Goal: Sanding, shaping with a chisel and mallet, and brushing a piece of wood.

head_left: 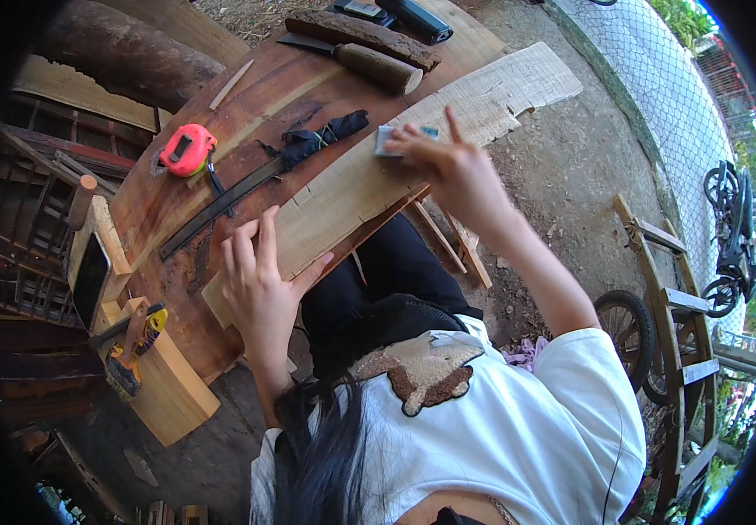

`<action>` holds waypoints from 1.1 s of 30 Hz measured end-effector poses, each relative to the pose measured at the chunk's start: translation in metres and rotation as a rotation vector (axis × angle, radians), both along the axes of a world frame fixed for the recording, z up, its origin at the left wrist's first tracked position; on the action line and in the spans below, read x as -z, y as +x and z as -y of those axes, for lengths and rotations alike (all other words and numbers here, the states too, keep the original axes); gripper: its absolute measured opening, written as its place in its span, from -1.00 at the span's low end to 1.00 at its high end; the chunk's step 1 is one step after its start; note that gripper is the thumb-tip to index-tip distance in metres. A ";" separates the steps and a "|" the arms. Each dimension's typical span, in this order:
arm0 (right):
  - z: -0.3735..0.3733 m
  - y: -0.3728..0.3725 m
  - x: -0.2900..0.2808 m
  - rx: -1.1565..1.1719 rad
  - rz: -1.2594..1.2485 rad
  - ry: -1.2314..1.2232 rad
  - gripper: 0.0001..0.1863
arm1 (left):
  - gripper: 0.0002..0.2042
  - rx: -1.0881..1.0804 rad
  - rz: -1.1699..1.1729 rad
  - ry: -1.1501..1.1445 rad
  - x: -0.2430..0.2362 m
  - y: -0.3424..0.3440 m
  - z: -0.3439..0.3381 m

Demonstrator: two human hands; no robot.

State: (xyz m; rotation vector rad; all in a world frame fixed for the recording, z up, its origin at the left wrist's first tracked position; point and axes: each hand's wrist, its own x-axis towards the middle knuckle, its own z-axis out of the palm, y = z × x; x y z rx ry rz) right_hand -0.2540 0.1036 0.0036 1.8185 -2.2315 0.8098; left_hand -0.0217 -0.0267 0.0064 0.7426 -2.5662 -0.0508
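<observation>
A long pale wooden board [334, 197] lies slanted over the near edge of the wooden table, one jagged end reaching far right. My left hand [260, 271] lies on its near left part, fingers spread over the face and thumb along the near edge. Farther up the board, my right hand [452, 166] presses a small folded sheet, apparently sandpaper [384, 142], flat against the wood. The right hand is slightly blurred, and its fingers cover part of the sheet. Just beyond the board lies a long dark blade [220, 203] with a black wrapped handle [324, 140].
On the brown table [247, 131] are a pink tape measure [188, 150], a wooden-handled knife [369, 66] and a thin stick [231, 85]. A phone [91, 278] leans in a wooden stand at left, near a yellow-and-black tool [137, 350]. A wooden ladder [680, 324] stands right.
</observation>
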 end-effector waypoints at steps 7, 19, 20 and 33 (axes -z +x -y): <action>-0.015 -0.061 -0.001 0.319 0.052 0.041 -0.49 | -0.31 0.030 0.023 -0.044 -0.002 0.003 0.002; -0.014 -0.065 -0.002 0.371 0.186 0.019 -0.50 | -0.32 0.064 0.029 -0.029 -0.003 0.005 0.002; -0.014 -0.062 -0.005 0.378 0.152 0.028 -0.52 | -0.32 0.067 0.027 -0.033 -0.002 0.004 0.002; -0.013 -0.065 -0.003 0.380 0.056 0.076 -0.45 | -0.31 0.062 0.046 -0.071 -0.004 0.007 -0.002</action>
